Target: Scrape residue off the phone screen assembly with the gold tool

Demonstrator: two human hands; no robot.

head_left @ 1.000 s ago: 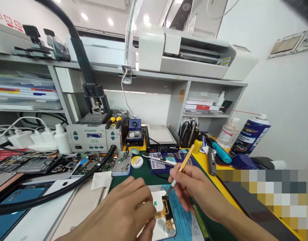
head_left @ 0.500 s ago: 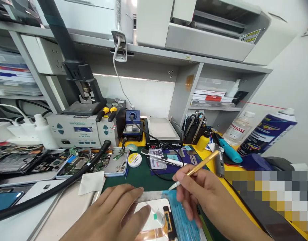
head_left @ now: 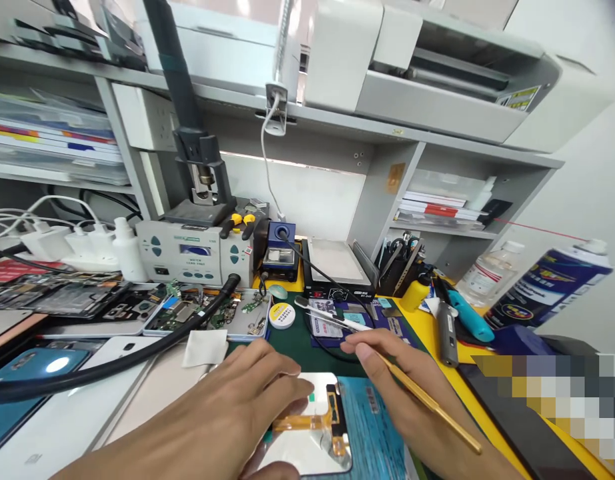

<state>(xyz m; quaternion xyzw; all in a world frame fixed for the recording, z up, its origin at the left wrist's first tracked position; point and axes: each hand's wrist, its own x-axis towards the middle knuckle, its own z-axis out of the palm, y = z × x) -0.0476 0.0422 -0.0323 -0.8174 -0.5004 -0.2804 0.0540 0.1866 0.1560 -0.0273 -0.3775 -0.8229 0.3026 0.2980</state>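
Observation:
My left hand (head_left: pixel 237 407) lies palm down on a white phone panel (head_left: pixel 312 453) with an orange flex cable (head_left: pixel 312 421), fingers spread over its upper left corner. My right hand (head_left: pixel 392 373) is closed round a thin gold-coloured tool (head_left: pixel 427 403), which lies back over the hand toward the lower right. Its fingertips sit just above the panel, close to white tweezers (head_left: pixel 332 319) lying on the green mat (head_left: pixel 297 343). A blue sheet (head_left: pixel 372 433) lies under the panel's right side.
A grey soldering station (head_left: pixel 192 253), a black hose (head_left: pixel 112 363), a tray of circuit parts (head_left: pixel 207 317) and a yellow flux tin (head_left: pixel 281 315) stand behind. Phone parts lie at left. Bottles, a blue spray can (head_left: pixel 547 283) and a teal tool (head_left: pixel 467 320) sit at right.
My right hand has turned the gold tool so it points back to the lower right instead of up and right. The view has shifted, and the orange flex cable shows again under my left fingers.

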